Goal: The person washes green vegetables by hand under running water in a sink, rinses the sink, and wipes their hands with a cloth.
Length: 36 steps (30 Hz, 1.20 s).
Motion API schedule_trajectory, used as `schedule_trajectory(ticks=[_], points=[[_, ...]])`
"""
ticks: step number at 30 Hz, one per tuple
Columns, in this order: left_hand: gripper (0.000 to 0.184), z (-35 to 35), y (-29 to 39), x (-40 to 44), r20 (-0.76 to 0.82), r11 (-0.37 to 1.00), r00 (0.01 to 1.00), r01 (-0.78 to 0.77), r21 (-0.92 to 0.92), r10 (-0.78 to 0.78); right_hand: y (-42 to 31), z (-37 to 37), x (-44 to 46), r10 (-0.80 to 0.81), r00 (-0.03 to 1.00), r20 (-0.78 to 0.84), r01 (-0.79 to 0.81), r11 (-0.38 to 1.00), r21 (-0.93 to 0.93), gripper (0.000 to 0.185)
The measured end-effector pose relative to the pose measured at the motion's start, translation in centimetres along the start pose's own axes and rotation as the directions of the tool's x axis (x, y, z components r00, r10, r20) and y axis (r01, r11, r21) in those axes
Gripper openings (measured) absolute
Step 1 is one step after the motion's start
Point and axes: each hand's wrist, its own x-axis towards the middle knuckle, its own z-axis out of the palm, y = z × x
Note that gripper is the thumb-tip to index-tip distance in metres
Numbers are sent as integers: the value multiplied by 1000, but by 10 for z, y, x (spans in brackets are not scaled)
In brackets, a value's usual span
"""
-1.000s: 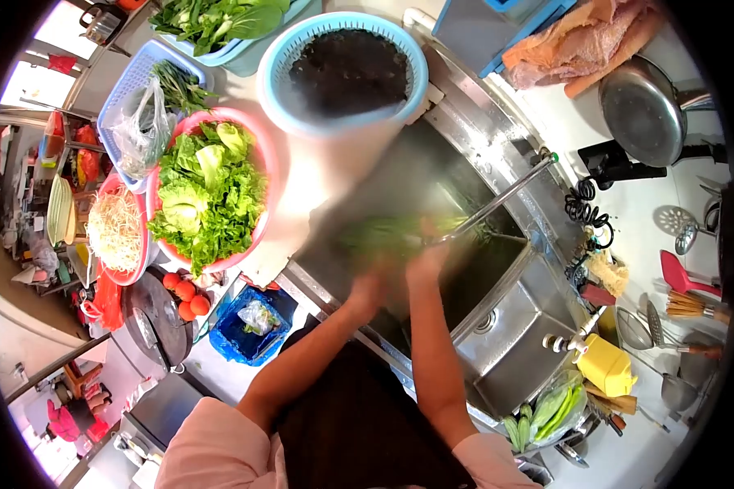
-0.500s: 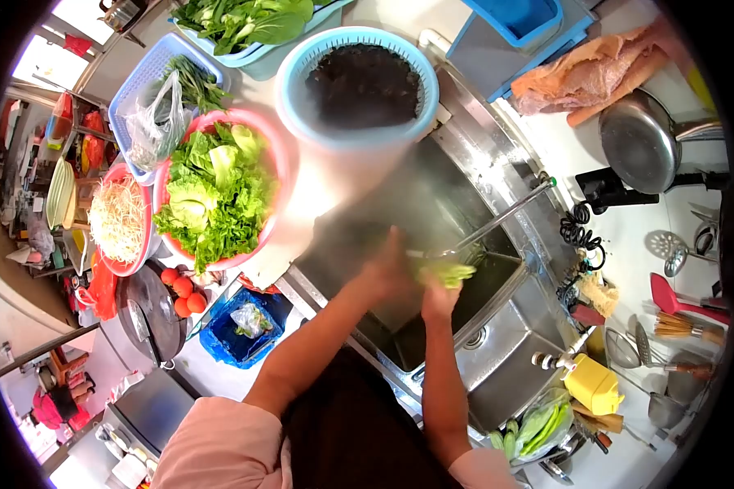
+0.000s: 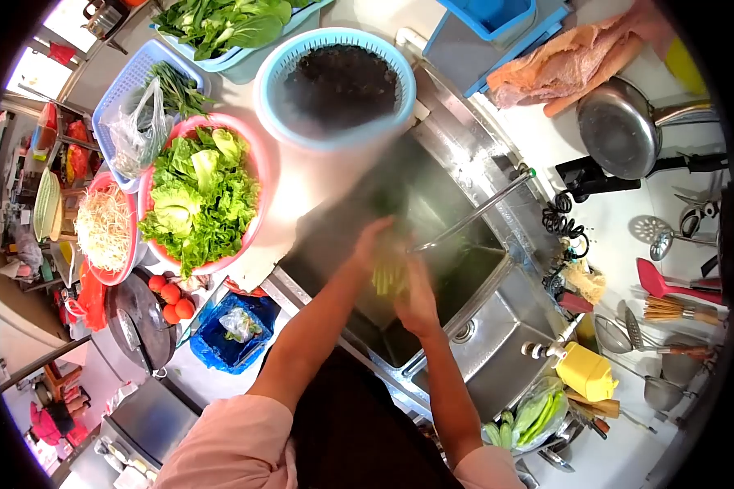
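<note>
Over the large sink basin [image 3: 314,244], a bunch of leafy greens [image 3: 389,281] hangs between my hands, its pale stems pointing down toward me. My left hand [image 3: 373,241] is closed around its left side. On the right side, my right hand [image 3: 417,300] grips it, fingers partly hidden. Haze and motion blur the leafy end and the fingertips. The spout of the metal faucet [image 3: 477,213] ends just above the greens. Greenish water shows in the basin's right part.
A blue colander [image 3: 267,106] of dark food stands behind the basin. To the left are a pink bowl of lettuce [image 3: 196,200], bean sprouts [image 3: 106,228], tomatoes [image 3: 171,301] and a knife [image 3: 133,338] on a round board. A smaller sink [image 3: 497,350] and yellow jug [image 3: 587,371] lie right.
Both hands and the greens have shifted left beneath the faucet. The stems, which pointed right, now point toward me. The whole view has slid slightly left.
</note>
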Motion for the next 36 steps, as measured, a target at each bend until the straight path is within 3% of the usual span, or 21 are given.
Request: schedule_trajectory(ticks=[1,4,6,7,10,12,14,15,18,19,20,24,25,31,36], points=[[37,-9,-1,10,-14,1000,1000,-5,-9,5,-11,-10,-2,-58,998,-7,57,998,-38,83],[32,-25,-4,37,55,1000,998,13,-8,-12,-31,-28,-8,172,985,-7,-172,985,33,83],[31,-32,-5,49,126,998,992,10,60,-17,-21,-30,-13,127,985,-115,-125,992,26,76],[29,-40,-6,55,109,988,990,-97,121,84,-15,-34,-15,114,982,-149,-105,992,67,74],[28,-11,1,38,-30,993,997,76,91,-74,-4,-46,-19,100,959,-266,-40,974,223,61],[30,13,3,16,-91,992,995,57,115,-47,-10,-61,-20,104,954,-282,-22,959,281,58],[32,23,-3,0,-140,988,988,-39,147,60,-35,-75,-12,30,951,-309,32,980,196,55],[34,31,-5,-14,-75,948,989,-98,302,126,-46,-83,-6,-6,954,-300,59,984,167,54],[32,24,-9,-44,5,957,999,30,289,-33,-93,-95,15,-136,949,-283,143,990,6,52],[30,30,-18,-53,-33,986,998,64,154,-60,-103,-97,23,-166,952,-258,153,986,-66,52],[30,36,-25,-59,-47,987,998,56,148,-49,-111,-100,29,-194,953,-231,164,976,-140,52],[29,42,-42,-85,-75,989,993,95,114,-87,-99,-104,46,-170,985,4,156,890,-428,45],[29,46,-45,-90,-60,985,993,108,131,-101,-98,-106,47,-152,987,47,158,899,-409,43],[30,55,-50,-96,-89,977,984,166,137,-155,-98,-122,38,-153,984,88,176,875,-452,32],[26,64,-56,-106,-81,971,980,192,140,-182,-86,-149,9,-60,993,103,108,810,-576,21]])
